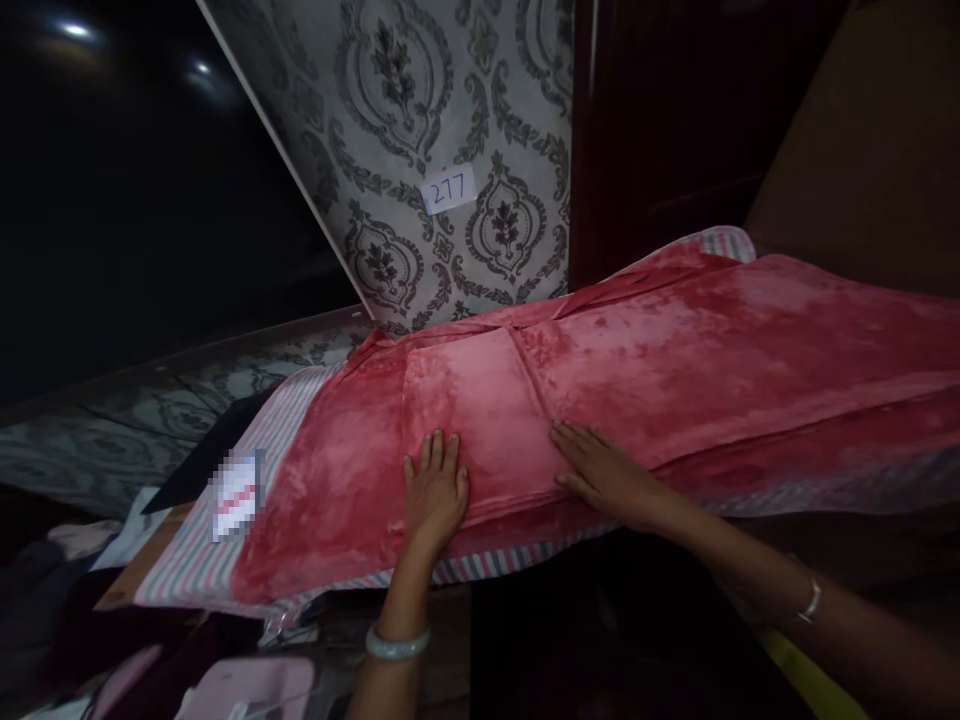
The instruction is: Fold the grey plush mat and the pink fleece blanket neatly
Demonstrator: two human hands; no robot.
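Observation:
A red velvet cloth [675, 340] lies spread over a board covered in striped fabric [202, 550]. A folded rectangular panel of the same red cloth [480, 400] sits near the middle. My left hand [435, 490] rests flat on the cloth at the panel's lower left, fingers stretched out and together. My right hand [604, 470] lies flat at the panel's lower right edge, fingers extended. Neither hand holds anything. A pale bangle [397, 645] circles my left wrist and a thin bracelet [810, 598] my right.
A wall with grey damask wallpaper [420, 120] carries a small label reading 277 [448, 188]. Dark wooden furniture [675, 130] stands behind the board. Pink and dark items [247, 685] lie low at the left. A blurred tag [236, 495] sits on the striped cover.

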